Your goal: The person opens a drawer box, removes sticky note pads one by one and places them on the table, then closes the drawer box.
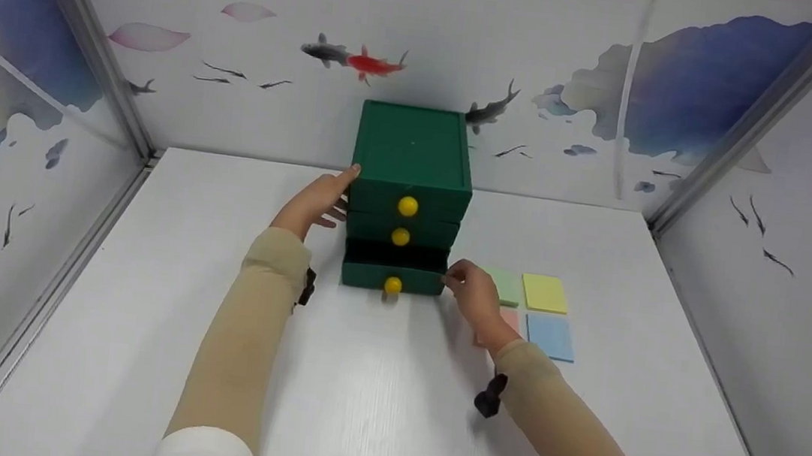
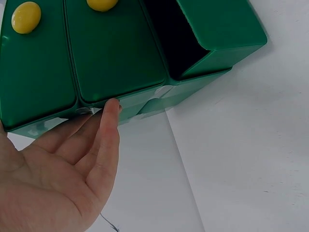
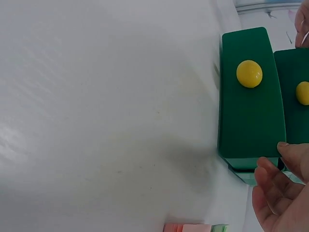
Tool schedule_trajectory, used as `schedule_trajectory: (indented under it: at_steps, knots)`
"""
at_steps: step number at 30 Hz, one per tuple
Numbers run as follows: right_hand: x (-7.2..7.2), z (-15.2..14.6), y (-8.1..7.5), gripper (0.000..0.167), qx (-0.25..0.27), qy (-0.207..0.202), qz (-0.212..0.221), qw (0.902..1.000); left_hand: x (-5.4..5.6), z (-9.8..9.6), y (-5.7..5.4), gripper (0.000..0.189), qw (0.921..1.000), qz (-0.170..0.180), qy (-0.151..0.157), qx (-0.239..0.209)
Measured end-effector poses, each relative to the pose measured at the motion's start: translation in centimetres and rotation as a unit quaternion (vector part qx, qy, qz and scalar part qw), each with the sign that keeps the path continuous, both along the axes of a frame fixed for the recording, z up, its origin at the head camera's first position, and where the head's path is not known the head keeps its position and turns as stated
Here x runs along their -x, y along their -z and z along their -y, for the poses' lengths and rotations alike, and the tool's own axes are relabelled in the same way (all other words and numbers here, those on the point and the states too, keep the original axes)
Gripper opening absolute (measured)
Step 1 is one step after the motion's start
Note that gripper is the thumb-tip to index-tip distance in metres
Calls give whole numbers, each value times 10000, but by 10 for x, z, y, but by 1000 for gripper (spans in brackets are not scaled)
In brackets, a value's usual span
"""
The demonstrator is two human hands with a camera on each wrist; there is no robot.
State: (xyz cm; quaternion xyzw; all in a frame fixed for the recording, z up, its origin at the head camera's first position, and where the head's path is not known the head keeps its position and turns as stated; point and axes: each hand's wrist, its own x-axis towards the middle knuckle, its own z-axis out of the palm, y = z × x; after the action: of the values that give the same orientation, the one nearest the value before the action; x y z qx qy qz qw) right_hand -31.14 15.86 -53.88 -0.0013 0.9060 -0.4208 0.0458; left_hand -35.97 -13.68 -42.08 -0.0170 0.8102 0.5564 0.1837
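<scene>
A small green drawer cabinet (image 1: 414, 146) with yellow round knobs stands against the back wall. Its bottom drawer (image 1: 371, 276) is pulled partway out, and the dark inside shows above the drawer front. My left hand (image 1: 318, 200) rests along the cabinet's left side, with extended fingers (image 2: 110, 130) against the side wall and the thumb up near the top front edge. At the drawer's right front corner, my right hand (image 1: 475, 292) pinches the edge between thumb and fingers (image 3: 273, 181). The upper two drawers, with a yellow knob (image 1: 407, 206) on the topmost, are closed.
Right of the cabinet lie a yellow sticky-note pad (image 1: 545, 293), a blue pad (image 1: 551, 338), a green pad (image 1: 509, 288) and a pink pad (image 3: 193, 227), the last two partly behind my right hand. Printed walls enclose the white table (image 1: 357, 404).
</scene>
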Motion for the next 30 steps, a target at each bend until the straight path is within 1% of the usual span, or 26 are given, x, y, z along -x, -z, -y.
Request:
schedule_trajectory:
  at_steps: [5,8,12,15,21,26,30]
  knots:
    - [7,1,2,5,1,124,-142,9998,0,-1,0,77,10000,-5,2,13]
    - [11,3,4,4,-85,146,-271,9995,0,-1,-1,76,10000,0,-7,-5]
    - [14,4,7,7,-362,126,-629,9973,0,-1,1,76,10000,84,-26,-23]
    - [17,5,10,8,-461,186,-777,9957,1,-1,1,77,9999,126,-32,-8]
    - [22,10,12,5,-413,315,-682,9963,0,0,0,78,9999,129,-19,82]
    - [25,13,12,6,-492,442,-810,9945,1,0,0,78,9999,72,-3,129]
    - [27,15,11,7,-513,503,-894,9934,1,0,0,77,9999,100,-14,37]
